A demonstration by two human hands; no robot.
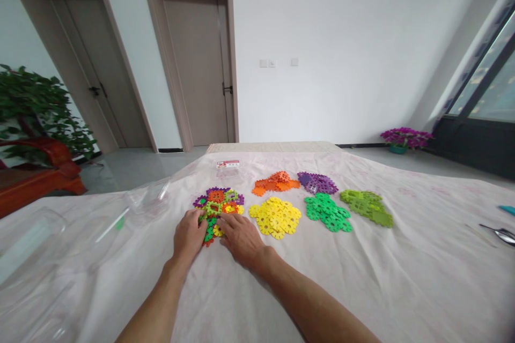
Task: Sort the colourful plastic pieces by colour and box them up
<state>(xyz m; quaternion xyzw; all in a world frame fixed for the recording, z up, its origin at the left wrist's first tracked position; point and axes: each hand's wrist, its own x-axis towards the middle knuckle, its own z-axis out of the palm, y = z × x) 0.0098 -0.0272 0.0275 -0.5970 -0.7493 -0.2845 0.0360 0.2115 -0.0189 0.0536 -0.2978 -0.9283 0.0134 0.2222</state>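
A mixed pile of toothed plastic building pieces [216, 196] in purple, orange, yellow and green lies on the cloth in front of me. My left hand [189, 237] rests at the pile's near left side, thumb and fingers apart and touching pieces. From the right, my right hand [243, 240] reaches over the near edge with its fingers stretched onto the pieces; its fingertips are partly hidden. Sorted piles stand to the right: yellow pieces [276, 218], orange pieces [277, 183], purple pieces [317, 183], green pieces [327, 211] and light green pieces [365, 206].
Clear plastic containers [151, 195] lie on the left of the cloth-covered table [386, 284]. Behind the mixed pile is a transparent packet [227, 167] with a red and white label. A spoon [504, 235] lies at the right edge.
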